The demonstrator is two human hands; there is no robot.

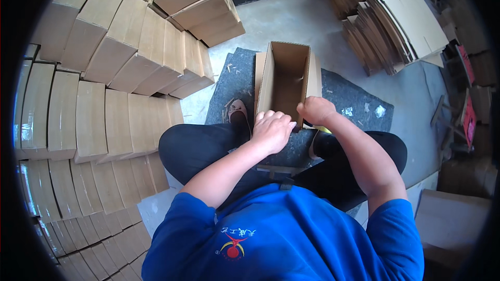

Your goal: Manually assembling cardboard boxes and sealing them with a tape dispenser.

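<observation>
A narrow, deep cardboard box (286,80) stands upright between my knees with its top open and its inside bare. My left hand (273,130) is bent over the box's near left edge, its fingers together on the cardboard. At the near right corner my right hand (316,110) is closed around the wall's edge, with the thumb by the rim. Something small and yellow (324,129) shows just below the right hand; its kind I cannot make out. My hands partly cover the near wall.
Stacked closed cartons (94,119) rise along the left, with more cartons (200,2) farther back. Bundles of flat cardboard (409,23) stand at the far right. A dark mat (354,99) with scraps lies under the box and my feet.
</observation>
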